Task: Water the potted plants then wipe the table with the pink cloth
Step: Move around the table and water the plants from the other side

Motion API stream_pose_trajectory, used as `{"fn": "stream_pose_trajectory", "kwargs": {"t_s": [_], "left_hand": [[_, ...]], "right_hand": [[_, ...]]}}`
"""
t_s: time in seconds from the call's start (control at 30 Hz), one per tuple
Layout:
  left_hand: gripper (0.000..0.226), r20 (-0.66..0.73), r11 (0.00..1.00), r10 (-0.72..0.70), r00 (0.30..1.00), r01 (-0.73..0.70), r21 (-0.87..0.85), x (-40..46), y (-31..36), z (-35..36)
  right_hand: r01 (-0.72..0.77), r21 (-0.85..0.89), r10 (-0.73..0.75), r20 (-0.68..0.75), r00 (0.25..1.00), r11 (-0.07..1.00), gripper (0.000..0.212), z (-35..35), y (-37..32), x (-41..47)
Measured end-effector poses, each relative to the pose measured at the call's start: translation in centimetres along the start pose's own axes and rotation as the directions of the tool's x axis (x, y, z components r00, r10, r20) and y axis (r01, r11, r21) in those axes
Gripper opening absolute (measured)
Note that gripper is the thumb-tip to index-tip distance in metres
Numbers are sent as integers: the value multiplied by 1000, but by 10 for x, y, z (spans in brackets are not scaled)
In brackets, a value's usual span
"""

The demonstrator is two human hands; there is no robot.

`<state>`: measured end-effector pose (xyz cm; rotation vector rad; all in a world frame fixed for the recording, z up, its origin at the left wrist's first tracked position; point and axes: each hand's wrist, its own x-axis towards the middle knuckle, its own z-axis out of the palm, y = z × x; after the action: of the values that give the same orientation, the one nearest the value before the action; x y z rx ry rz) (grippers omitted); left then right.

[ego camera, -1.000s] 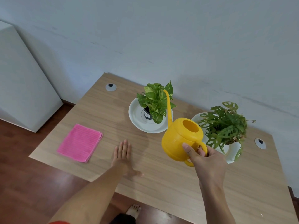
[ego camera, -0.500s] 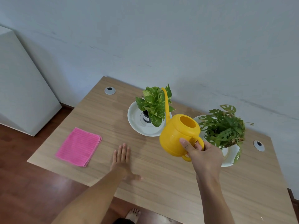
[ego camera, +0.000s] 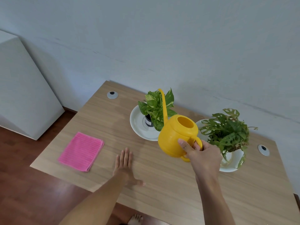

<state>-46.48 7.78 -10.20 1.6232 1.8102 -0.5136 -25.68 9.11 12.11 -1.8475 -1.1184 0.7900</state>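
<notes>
Worktop: pale wood-grain laminate, matt, smooth. Can: yellow plastic, smooth, slight sheen, faint ribbing on the belly. Cloth: pink fabric, ribbed weave, matt, folded in layers. Saucers: white, glazed look, smooth. Small pot: black, labelled, looks plastic. Grommets: pale grey plastic, smooth. Floor: dark red-brown wood, glossy. Wall: painted, matt, scuffed.
</notes>
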Motion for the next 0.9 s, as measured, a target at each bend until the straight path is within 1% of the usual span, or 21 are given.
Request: {"fn": "stream_pose_trajectory", "kwargs": {"t_s": [0.13,0.2,0.37,0.53,0.7,0.8,0.9], "left_hand": [[161,10,1000,-1,1000,1,3,1,0,-1],[161,16,1000,-3,1000,3,6,2,-1,0],[163,9,1000,-8,1000,8,4,3,0,1],[161,23,1000,-8,1000,7,16,2,1,-1],[162,21,999,-20,1000,20,28,3,1,0],[162,19,999,-25,1000,25,28,4,1,1],[160,10,999,-29,1000,29,24,2,2,1]], "right_hand": [[12,9,-12,4,1000,1000,44,0,-1,-3],[9,10,-9,6,1000,1000,46,0,-1,-5],[0,20,-1,41,999,1000,31,-1,2,-10],[-6,44,4,61,998,999,24,-5,8,-13],[-7,53,4,66,998,999,27,-10,16,-18],[-4,38,2,53,999,999,22,-14,20,-21],[16,5,-16,29,999,1000,26,-19,21,-25]]}}
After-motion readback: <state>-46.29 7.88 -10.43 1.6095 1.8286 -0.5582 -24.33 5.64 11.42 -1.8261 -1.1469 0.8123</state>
